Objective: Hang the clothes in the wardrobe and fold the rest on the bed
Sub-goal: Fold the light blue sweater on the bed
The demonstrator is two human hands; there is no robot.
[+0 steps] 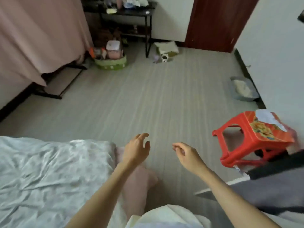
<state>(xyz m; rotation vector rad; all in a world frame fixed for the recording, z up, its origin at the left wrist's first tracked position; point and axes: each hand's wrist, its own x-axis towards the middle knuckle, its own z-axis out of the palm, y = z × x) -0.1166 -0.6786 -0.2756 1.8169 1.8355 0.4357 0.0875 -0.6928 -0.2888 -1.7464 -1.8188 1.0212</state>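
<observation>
1. Head view: frame soft and blurred; bed [49,175] cut off at the left and bottom edges, only its 8 o'clock corner shows, covered with a wrinkled pale sheet. Dark grey cloth [269,195] at 4 o'clock is cut by the right edge, shape unclear. Pink drape [41,33] at 10 o'clock hides what is behind it; can't tell if it is the wardrobe.
2. Left hand [136,150] near centre, fingers loosely spread and slightly bent, holding nothing, over the floor [148,99] just beside the bed corner.
3. Right hand [185,153] at 5 o'clock of centre, fingers loosely curled, holding nothing, touching nothing.
4. Bed edge runs from 9 o'clock toward centre; pink fabric [136,186] hangs off its corner, long axis pointing to 6 o'clock.
5. Red stool [253,139] at 3 o'clock, tilted.
</observation>
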